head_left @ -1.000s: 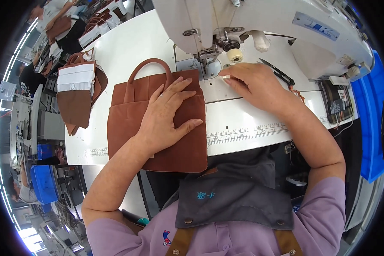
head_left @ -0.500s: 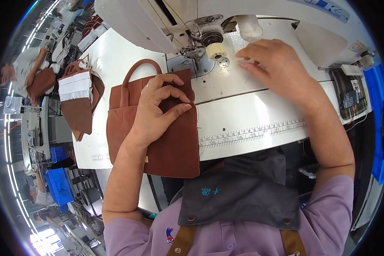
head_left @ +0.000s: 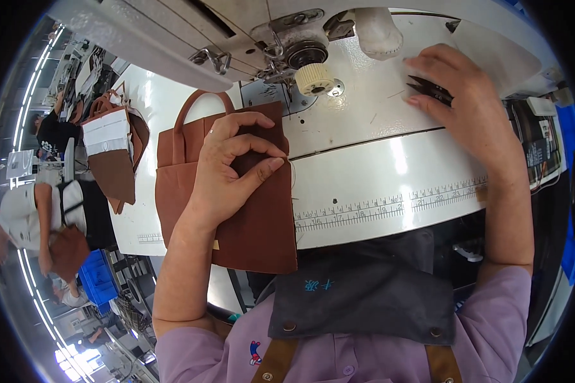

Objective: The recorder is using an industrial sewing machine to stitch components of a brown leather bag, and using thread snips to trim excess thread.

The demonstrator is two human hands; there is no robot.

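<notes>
Brown bag piece [head_left: 255, 220] is laid on the worktop [head_left: 364, 153] at nine o'clock; its three-o'clock edge is pinched by the left hand [head_left: 218, 179], presumably for steadying. At two o'clock, black snips [head_left: 437, 92] are spanned by the opened right hand [head_left: 471, 102], its gap apparently fitted to them; contact cannot be told.

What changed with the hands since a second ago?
The right hand moved right, from near the needle plate to around the black thread snips. The left hand, flat before, curled its fingertips together over the brown handbag panel. The panel looks unmoved.
</notes>
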